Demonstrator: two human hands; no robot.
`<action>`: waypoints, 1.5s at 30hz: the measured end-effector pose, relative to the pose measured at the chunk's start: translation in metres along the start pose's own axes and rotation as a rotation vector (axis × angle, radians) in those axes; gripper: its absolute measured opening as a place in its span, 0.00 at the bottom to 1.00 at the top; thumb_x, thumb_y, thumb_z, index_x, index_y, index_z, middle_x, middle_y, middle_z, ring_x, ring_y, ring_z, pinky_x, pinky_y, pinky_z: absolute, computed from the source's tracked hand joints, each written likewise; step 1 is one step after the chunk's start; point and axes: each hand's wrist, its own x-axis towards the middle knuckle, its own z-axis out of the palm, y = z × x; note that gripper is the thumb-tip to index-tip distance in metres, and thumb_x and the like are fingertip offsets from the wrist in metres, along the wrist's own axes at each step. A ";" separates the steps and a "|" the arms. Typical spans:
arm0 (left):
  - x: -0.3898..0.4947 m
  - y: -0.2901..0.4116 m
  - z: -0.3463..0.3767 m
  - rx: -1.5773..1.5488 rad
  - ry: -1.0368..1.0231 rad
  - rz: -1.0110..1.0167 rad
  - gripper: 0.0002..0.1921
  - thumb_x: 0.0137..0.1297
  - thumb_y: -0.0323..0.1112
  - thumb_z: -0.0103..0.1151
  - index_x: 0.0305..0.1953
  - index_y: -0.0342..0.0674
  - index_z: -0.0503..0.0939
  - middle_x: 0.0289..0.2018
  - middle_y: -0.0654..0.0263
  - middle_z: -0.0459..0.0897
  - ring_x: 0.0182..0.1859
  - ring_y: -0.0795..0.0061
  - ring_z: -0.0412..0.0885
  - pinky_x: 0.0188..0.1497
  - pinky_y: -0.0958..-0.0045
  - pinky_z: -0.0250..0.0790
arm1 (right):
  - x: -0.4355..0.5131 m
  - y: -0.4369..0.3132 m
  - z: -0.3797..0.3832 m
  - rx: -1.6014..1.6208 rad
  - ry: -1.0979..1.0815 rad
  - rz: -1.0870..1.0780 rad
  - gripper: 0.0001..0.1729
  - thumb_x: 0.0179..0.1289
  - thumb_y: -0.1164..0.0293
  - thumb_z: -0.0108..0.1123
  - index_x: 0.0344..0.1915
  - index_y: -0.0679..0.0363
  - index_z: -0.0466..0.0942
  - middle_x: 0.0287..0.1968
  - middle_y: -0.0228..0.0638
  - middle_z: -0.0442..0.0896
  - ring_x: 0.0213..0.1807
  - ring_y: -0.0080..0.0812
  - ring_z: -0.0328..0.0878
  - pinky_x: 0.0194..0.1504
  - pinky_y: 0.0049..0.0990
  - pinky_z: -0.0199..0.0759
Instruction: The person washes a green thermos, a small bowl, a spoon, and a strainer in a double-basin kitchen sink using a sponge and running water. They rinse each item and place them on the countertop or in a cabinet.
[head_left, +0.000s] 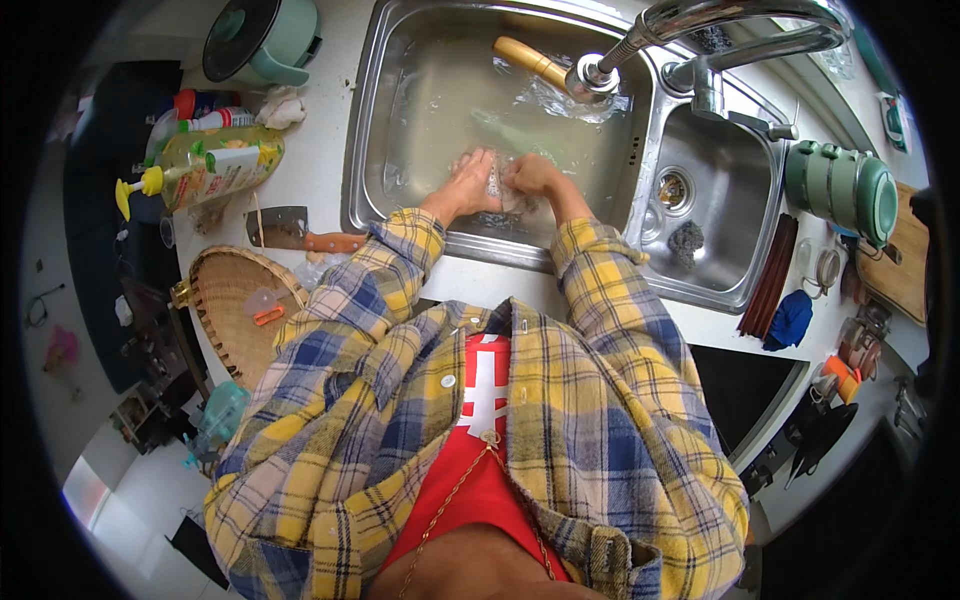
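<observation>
Both my hands are low in the large steel sink basin, which holds cloudy water. Between them is a pale, speckled wet item, largely covered by my fingers, so its kind is unclear. My left hand grips it from the left, fingers pointing away from me. From the right, my right hand pinches it with curled fingers. Just beyond, a long pale-green thing lies blurred under the water. A wooden handle slants at the back of the basin, its far end hidden by the faucet's spray head.
The chrome faucet arches over the back right. A steel-wool scrubber sits in the small basin. Left on the counter are a cleaver, a woven basket, a pump bottle and a green pot.
</observation>
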 end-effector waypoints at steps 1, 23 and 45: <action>0.001 0.001 0.000 -0.022 -0.013 -0.011 0.47 0.39 0.39 0.76 0.61 0.35 0.60 0.57 0.46 0.67 0.63 0.41 0.63 0.66 0.51 0.59 | 0.007 0.001 0.002 -0.167 -0.046 -0.118 0.16 0.52 0.60 0.64 0.34 0.60 0.85 0.37 0.48 0.85 0.40 0.47 0.83 0.43 0.38 0.76; 0.006 -0.017 -0.021 -0.416 -0.146 -0.017 0.44 0.43 0.36 0.74 0.64 0.37 0.62 0.55 0.46 0.74 0.58 0.47 0.73 0.58 0.61 0.68 | -0.015 -0.041 0.020 0.557 0.012 0.031 0.48 0.60 0.32 0.49 0.55 0.71 0.75 0.58 0.62 0.74 0.64 0.53 0.68 0.65 0.39 0.59; 0.026 0.017 -0.001 0.151 -0.102 0.016 0.39 0.43 0.44 0.73 0.59 0.38 0.70 0.56 0.48 0.72 0.57 0.46 0.71 0.60 0.56 0.65 | -0.009 -0.014 0.033 1.096 0.155 0.255 0.39 0.70 0.41 0.42 0.55 0.68 0.76 0.49 0.51 0.82 0.52 0.44 0.79 0.56 0.38 0.69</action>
